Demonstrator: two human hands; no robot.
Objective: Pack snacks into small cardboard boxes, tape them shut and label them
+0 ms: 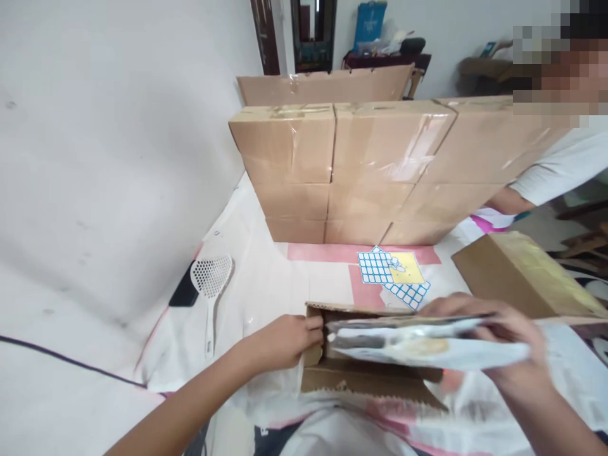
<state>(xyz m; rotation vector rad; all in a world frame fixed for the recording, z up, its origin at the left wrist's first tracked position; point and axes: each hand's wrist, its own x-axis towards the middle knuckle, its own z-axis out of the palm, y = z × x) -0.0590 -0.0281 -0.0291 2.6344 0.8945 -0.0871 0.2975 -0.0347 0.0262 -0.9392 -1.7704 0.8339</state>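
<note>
An open cardboard box [361,377] lies in front of me on the covered table. My left hand [285,341] grips the box's left end flap. My right hand [503,345] holds a flat, shiny white and silver pouch [418,345] level over the box opening, its left end above the box's inside. Just beyond the box lie sheets of small blue-edged stickers [380,269] and a yellow sheet [408,269].
A wall of sealed, taped cardboard boxes [361,171] stands across the table's far side. Another cardboard box [517,278] sits at the right. A white perforated scoop [210,285] lies at the left near the wall. Another person in a white sleeve [560,164] is at the far right.
</note>
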